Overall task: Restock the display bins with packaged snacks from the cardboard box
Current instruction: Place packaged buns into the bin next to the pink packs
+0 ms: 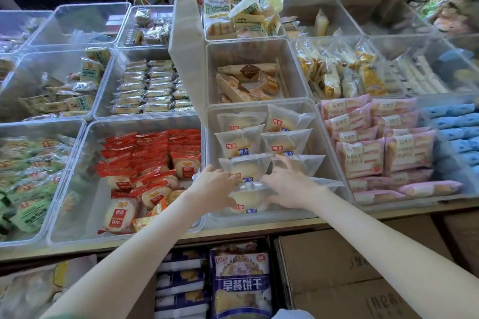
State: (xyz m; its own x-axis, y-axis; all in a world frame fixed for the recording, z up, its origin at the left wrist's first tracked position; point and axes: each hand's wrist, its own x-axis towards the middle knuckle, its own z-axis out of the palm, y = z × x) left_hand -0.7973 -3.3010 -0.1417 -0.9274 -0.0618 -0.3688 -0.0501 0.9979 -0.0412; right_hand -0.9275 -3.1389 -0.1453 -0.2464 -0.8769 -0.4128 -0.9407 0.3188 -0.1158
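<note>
- The counter [259,232] carries rows of clear display bins filled with wrapped snacks.
- A closed cardboard box [337,267] sits below the counter's front edge, under the right forearm.
- The centre front bin [259,220] holds frosted bun packets [241,141] in two overlapping columns.
- Red packets [153,158] fill the bin just to its left, and pink packets [383,153] fill the one to its right.
- The left hand [212,189] is inside the centre bin, its fingers curled over the left end of the nearest bun packet [246,201], gripping it.
- The right hand [287,184] lies palm down with its fingers spread, pressing on the packets beside and behind that one.
</note>
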